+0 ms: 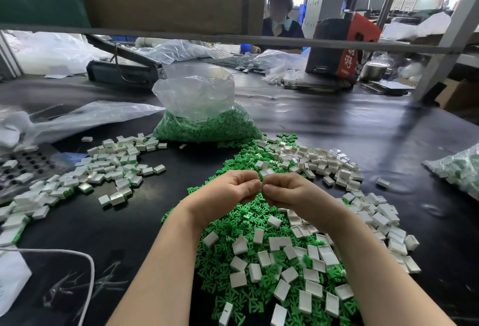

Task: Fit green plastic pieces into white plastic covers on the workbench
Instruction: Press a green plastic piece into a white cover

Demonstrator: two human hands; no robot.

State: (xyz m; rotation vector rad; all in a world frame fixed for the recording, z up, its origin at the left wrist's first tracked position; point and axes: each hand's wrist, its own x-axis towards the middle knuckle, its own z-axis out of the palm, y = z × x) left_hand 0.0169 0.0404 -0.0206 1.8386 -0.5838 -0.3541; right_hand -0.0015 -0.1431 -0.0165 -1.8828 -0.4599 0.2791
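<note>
Centrally, both grips pinch something hidden.

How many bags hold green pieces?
2: one big bag of green pieces behind the loose pile, another bag at the right edge. Others may be hidden.

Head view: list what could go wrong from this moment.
1. The left hand and right hand pinch together above the mixed pile; a dropped part would be hard to find there.
2. Finished pieces lie loose near the pile and could get mixed back in.
3. The open bag of green pieces already spills at its base; a nudge could spread more.
</note>
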